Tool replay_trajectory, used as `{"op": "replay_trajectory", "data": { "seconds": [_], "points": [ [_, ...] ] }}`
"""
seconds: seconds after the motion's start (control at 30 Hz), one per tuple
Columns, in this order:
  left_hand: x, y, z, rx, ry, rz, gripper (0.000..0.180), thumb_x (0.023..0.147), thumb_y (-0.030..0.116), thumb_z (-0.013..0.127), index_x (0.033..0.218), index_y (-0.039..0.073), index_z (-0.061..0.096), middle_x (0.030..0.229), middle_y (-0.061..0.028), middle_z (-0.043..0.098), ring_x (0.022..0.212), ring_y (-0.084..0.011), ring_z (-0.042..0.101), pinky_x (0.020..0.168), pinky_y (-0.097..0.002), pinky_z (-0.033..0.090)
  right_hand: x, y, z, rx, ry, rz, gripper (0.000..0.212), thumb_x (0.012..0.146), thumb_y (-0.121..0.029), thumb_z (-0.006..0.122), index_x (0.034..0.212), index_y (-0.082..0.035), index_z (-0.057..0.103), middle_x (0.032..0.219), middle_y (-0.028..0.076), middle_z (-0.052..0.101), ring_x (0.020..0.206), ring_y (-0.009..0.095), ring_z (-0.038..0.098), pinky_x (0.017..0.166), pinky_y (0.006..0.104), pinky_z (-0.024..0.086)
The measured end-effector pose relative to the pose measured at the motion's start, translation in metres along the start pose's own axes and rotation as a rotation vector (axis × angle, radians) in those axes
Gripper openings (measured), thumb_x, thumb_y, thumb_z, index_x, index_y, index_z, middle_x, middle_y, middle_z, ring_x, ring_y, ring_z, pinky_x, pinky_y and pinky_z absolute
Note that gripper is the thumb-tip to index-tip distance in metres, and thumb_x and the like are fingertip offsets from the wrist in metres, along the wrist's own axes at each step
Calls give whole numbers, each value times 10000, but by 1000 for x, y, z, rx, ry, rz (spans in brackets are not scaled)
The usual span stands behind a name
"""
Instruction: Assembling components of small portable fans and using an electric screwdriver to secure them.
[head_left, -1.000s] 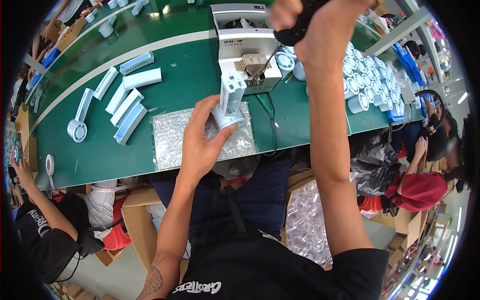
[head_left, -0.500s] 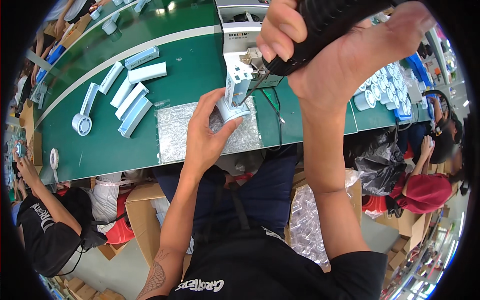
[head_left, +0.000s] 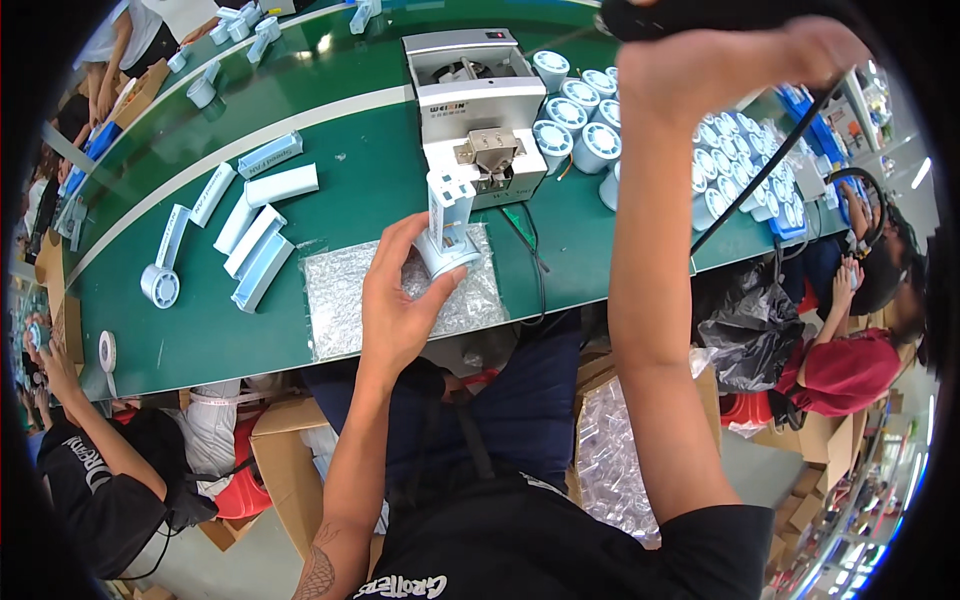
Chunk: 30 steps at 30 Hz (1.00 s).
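My left hand (head_left: pixel 400 300) grips the round base of a white plastic fan part (head_left: pixel 447 225) that stands upright on a sheet of bubble wrap (head_left: pixel 340 290) on the green bench. My right hand (head_left: pixel 730 60) is raised high at the top right, closed round a black corded tool (head_left: pixel 690 15) whose cable (head_left: pixel 760 170) hangs down. A grey and white benchtop machine (head_left: pixel 480 100) stands just behind the fan part.
Several white round fan heads (head_left: pixel 590 140) crowd the bench right of the machine. White long parts (head_left: pixel 255 240) and a round piece (head_left: pixel 160 285) lie to the left. Other people sit at the left (head_left: pixel 90 470) and right (head_left: pixel 850 360). Cardboard boxes (head_left: pixel 290 470) sit below.
My right hand with the black tool has lifted from over the fan part up toward the top right. My left hand stays on the fan part's base.
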<state>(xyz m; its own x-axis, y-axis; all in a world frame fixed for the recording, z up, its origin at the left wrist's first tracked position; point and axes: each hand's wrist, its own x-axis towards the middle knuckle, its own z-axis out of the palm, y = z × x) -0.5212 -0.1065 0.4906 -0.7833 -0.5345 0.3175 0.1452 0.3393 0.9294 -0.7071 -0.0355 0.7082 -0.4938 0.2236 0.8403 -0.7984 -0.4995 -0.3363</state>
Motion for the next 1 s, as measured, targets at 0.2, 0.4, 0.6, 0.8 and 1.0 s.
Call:
{"op": "replay_trajectory", "data": {
  "seconds": [0.2,0.4,0.6,0.8,1.0],
  "points": [
    [2,-6,-1,-5,7,9,575,829,76,803,1358,-15,595,1337,-156,615,1192,-283,630,1015,-368,497,7,-1,-5,-90,-85,81,747,935,-827,461,827,-88,460,577,9,438,437,127,477,429,270,405],
    [2,0,2,-15,4,-8,573,826,77,803,1354,-11,597,1337,-151,615,1180,-285,633,1016,-368,493,-5,-7,-11,-144,-196,198,792,935,-853,393,717,-94,460,500,7,416,379,131,436,374,275,378],
    [2,-3,1,-13,2,2,582,819,62,799,1361,3,596,1336,-148,618,1178,-281,634,1016,-371,492,-18,-28,-4,617,-237,848,812,871,-898,459,742,-97,485,501,13,439,377,133,439,357,271,366],
    [1,-2,1,-6,10,9,581,815,61,798,1360,10,602,1339,-144,618,1188,-280,630,1030,-369,482,-28,17,-8,85,-329,541,796,872,-886,491,777,-96,486,516,8,436,389,121,435,360,268,349],
    [1,-1,2,-27,0,-9,581,820,62,796,1364,9,602,1336,-142,621,1196,-277,629,1036,-369,480,-27,17,-11,94,-393,549,803,865,-895,492,782,-96,483,517,4,438,389,121,442,355,260,357]
  ]
}}
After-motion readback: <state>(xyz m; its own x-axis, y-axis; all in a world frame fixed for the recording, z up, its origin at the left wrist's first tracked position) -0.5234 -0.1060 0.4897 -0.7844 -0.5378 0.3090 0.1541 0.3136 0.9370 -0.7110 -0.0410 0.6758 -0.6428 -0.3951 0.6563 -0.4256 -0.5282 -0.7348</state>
